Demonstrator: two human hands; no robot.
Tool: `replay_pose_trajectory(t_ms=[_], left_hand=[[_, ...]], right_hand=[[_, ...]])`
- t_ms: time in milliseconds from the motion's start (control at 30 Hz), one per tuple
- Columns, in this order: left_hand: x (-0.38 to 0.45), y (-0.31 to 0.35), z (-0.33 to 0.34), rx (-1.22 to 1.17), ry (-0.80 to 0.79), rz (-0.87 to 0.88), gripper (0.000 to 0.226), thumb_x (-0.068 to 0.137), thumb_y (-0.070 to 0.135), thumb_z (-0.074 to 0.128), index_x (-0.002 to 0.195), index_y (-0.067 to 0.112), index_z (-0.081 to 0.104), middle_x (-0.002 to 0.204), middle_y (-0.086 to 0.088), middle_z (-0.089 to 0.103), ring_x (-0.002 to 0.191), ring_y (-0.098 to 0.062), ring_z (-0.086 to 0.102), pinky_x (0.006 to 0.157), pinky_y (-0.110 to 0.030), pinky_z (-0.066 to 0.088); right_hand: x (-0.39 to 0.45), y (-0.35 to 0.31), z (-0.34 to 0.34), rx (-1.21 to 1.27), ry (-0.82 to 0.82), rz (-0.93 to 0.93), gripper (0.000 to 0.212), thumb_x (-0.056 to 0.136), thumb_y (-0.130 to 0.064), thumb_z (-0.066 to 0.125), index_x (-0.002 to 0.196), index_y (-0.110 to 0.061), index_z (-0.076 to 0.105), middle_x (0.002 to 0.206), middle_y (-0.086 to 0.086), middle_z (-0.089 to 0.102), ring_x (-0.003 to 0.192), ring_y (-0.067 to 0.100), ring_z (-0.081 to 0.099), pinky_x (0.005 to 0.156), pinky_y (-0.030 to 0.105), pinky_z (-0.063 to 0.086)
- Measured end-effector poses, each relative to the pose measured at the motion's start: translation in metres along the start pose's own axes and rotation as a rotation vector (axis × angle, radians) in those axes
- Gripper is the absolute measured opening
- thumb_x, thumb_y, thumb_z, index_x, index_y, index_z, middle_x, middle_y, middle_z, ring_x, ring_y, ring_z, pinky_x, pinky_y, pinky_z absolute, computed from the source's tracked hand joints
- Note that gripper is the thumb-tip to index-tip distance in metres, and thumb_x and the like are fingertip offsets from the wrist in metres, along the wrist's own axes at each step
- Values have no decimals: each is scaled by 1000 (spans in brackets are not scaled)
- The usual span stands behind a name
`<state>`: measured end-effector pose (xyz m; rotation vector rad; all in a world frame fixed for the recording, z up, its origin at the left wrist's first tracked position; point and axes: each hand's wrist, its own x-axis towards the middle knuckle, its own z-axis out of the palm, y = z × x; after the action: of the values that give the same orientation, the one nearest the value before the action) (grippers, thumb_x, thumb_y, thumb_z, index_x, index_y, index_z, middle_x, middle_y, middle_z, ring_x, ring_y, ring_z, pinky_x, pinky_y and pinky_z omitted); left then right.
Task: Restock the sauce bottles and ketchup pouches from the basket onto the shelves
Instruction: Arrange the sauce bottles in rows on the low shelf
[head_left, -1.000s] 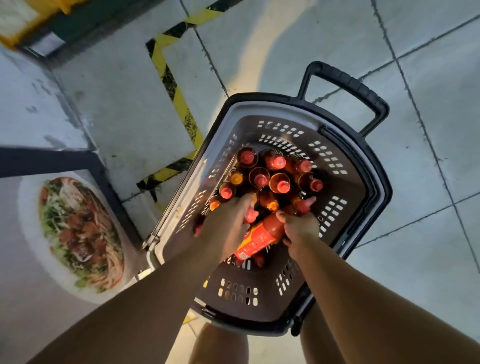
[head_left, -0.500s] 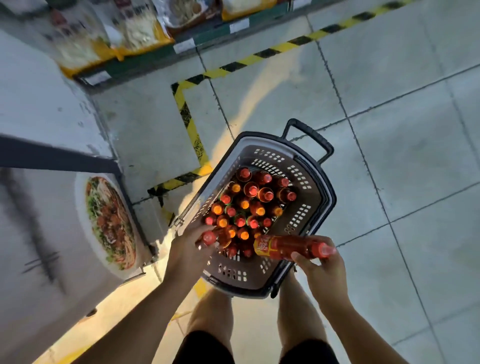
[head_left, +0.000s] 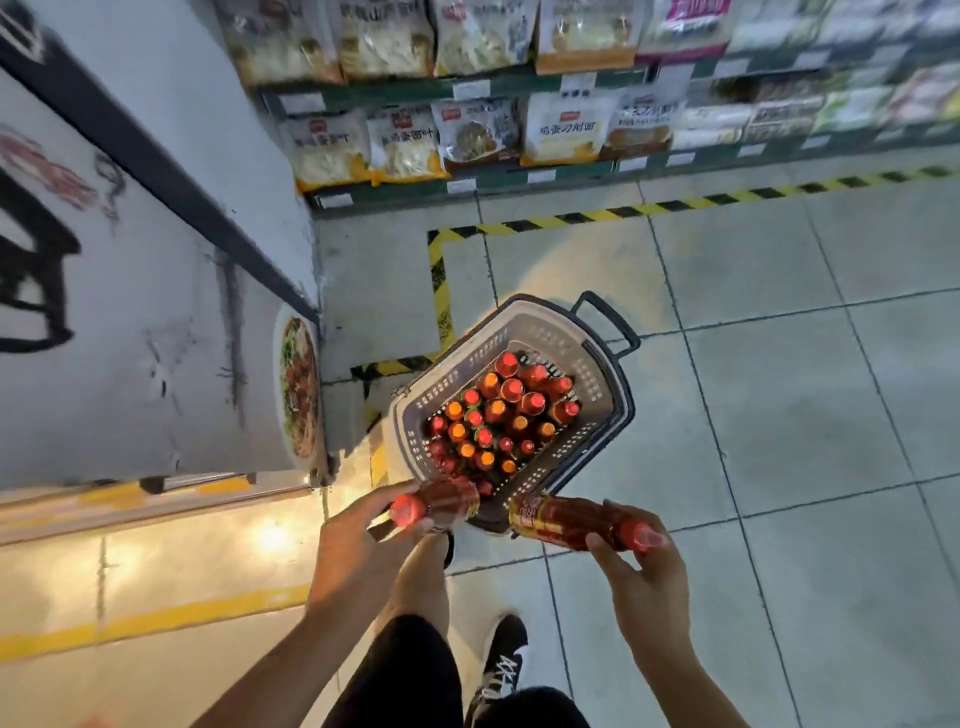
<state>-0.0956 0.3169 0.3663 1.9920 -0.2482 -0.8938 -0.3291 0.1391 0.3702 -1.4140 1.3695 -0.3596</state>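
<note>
Head view looks down on the basket (head_left: 605, 410), which sits on the tiled floor (head_left: 779, 415) and serves as your landmark. Your left hand (head_left: 358, 540) is at the basket's near-left corner, its grip curled round a sauce bottle (head_left: 441, 501) whose red cap points toward you and to the left. Your right hand (head_left: 641, 577) is just beyond the basket's near-right corner, fingers and thumb clamped on a second sauce bottle (head_left: 571, 522) held almost level, label end toward the basket and red cap pointing away to the right. Both bottles are lifted above the basket's near rim. Inside the basket, many more bottles (head_left: 493, 415) stand upright and packed close, showing red and orange caps. The basket's black handle (head_left: 610, 322) juts from its far side. Beyond that, across a yellow-and-black floor stripe (head_left: 675, 208), shelves (head_left: 467, 91) carry blurred packets of noodles (head_left: 563, 130). Left of the basket stands a grey panel (head_left: 130, 312) with a picture of a noodle dish (head_left: 298, 387) on its end. Your shoe (head_left: 501, 660) is on the floor on the near side of the basket.
</note>
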Motion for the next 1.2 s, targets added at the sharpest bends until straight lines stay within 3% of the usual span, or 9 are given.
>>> replay_pose_trajectory(t_ms=[167,300,433,533,633,800,867,1000,1200], left_hand=[[-114,-8,-23,-23,98,71,38,81,8,86,109,32,78,102,16,77,98,-10,74,91,-28,59],[-187,-21,-46,-25,105,26,35,80,3,85,105,27,80,96,17,78,94,-8,74,80,-14,56],[-237,-47,-84,23,123,-18,35,77,5,87,101,29,79,91,17,77,90,-2,73,78,-19,59],[-263,-72,-122,8,157,-24,38,76,2,88,98,31,79,91,20,77,93,0,71,78,-12,56],[-280,-114,-172,18,165,-23,36,77,10,89,101,35,79,94,19,77,95,0,71,87,-23,58],[-294,-186,-277,-30,177,21,36,77,8,88,102,32,79,93,22,76,97,1,69,82,-8,51],[-300,-212,-318,-44,176,35,41,76,5,88,99,37,77,93,28,75,99,5,67,81,-4,48],[-300,-262,-385,-31,186,56,40,78,8,87,100,40,76,94,27,75,97,6,68,83,-8,49],[-266,-317,-418,-82,264,25,41,77,8,88,100,38,75,95,30,74,96,7,68,80,-6,50]], right_hand=[[-67,14,-34,-48,-51,-146,31,88,-12,80,115,-24,70,111,-12,73,105,0,65,78,8,50],[-126,28,-41,13,-92,-135,33,87,-1,78,114,-19,70,107,-18,72,105,-1,65,76,6,51],[-176,38,-26,27,-152,-132,35,82,4,81,112,-13,72,101,-21,73,101,-3,67,74,7,53],[-213,48,2,-22,-182,-151,41,80,-1,84,114,-21,72,108,-13,74,105,6,68,83,17,58],[-252,59,44,-101,-179,-150,46,80,-8,86,120,-26,70,119,-5,73,112,16,67,95,32,59],[-328,61,140,-194,-129,-241,43,83,-8,83,121,-26,71,115,-6,73,102,-4,67,76,1,49],[-358,62,180,-198,-127,-249,42,85,-8,81,122,-24,71,115,-5,73,104,-8,64,74,1,47],[-401,67,259,-215,-146,-256,44,85,-9,81,124,-25,70,117,-7,71,113,15,64,87,20,49],[-411,81,352,-255,-208,-315,46,80,-12,86,115,-33,65,116,-15,65,109,8,62,93,46,58]])
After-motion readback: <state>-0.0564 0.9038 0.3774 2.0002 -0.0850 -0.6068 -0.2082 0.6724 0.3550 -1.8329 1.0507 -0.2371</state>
